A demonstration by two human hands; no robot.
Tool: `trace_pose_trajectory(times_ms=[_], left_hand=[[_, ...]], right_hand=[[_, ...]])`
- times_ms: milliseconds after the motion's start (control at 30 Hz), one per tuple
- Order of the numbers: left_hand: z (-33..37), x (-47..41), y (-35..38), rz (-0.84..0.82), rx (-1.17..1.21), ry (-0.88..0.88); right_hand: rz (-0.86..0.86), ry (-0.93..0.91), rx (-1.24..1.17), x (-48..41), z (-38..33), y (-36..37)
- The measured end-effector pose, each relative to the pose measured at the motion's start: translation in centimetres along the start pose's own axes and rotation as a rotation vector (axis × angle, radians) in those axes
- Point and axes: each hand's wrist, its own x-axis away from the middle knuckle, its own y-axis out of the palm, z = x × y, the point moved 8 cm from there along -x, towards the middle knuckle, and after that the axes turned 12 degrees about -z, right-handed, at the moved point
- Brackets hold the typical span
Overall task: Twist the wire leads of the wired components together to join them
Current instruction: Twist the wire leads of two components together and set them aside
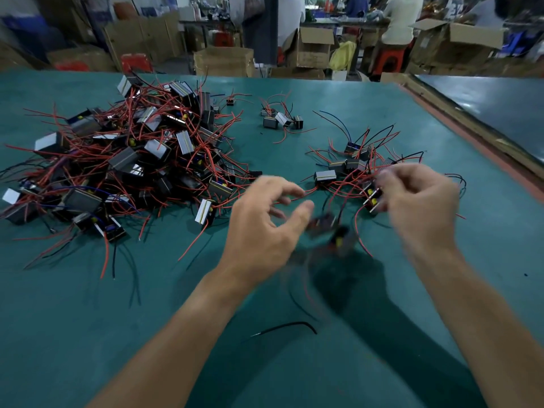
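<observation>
Right of the big tangled heap of red-wired black blocks (117, 160), the blurred small black wired components (329, 231) probably want steadying by the spread, empty left hand (265, 222) while the curled right hand (418, 201), its hold unclear, twists.

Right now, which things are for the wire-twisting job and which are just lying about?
For the job: blurred components, big pile of wired components, smaller group on the right.
Just lying about: loose black wire, cardboard boxes, red stool.
</observation>
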Motion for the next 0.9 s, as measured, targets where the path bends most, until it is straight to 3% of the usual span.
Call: trace_pose_trajectory(times_ms=[67,133,333,400,533,800,900], left_hand=[[-0.6,-0.1,-1.4,0.096,-0.013,-0.038],[-1.6,-0.2,-2.2,0.124,-0.034,-0.119],[-3.5,-0.3,-1.4,0.018,-0.062,-0.223],[-3.6,-0.4,-1.0,-0.022,-0.082,-0.234],[-4.2,-0.3,-0.4,-0.093,-0.085,-0.288],[-5.5,0.1,1.4,-0.203,-0.061,-0.336],[-5.2,0.1,2.2,-0.258,-0.119,-0.274]], right_hand=[[0.263,0.047,-0.01,-0.3,0.5,-3.4],[0.327,0.093,0.031,-0.2,1.0,-4.2],[0.185,0.155,0.216,-0.2,1.4,-2.0],[0.247,0.09,0.279,0.1,0.4,-2.5],[0.391,-0.217,0.258,1.5,-2.6,-2.8],[-0.003,-0.39,0.223,3.5,-4.7,4.0],[-0.192,-0.484,0.269,4.7,-7.4,7.8]])
